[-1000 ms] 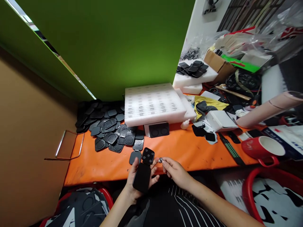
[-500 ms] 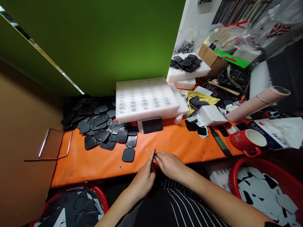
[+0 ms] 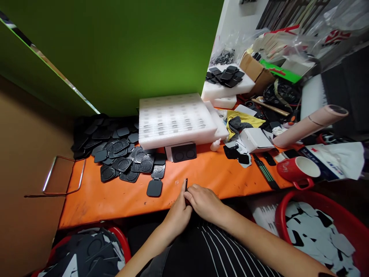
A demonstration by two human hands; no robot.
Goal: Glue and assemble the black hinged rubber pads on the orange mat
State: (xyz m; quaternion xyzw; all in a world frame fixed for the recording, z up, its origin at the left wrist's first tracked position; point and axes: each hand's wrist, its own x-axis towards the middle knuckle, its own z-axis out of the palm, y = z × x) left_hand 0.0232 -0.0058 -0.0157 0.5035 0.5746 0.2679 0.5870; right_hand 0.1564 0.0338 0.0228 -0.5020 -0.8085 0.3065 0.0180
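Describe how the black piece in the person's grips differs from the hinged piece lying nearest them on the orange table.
Pose: the held piece is turned edge-on to the camera, while the hinged piece lies opened out on the orange table.
Visibility: the left grip and right grip hide most of the held piece; the hinged piece shows a smooth flap and a gridded part.
Shared: both look dark.

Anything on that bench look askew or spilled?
No spill shows. The large white foam block sits out of line with the foam piece jutting from its right side; the red mug stands close to the orange bench edge.
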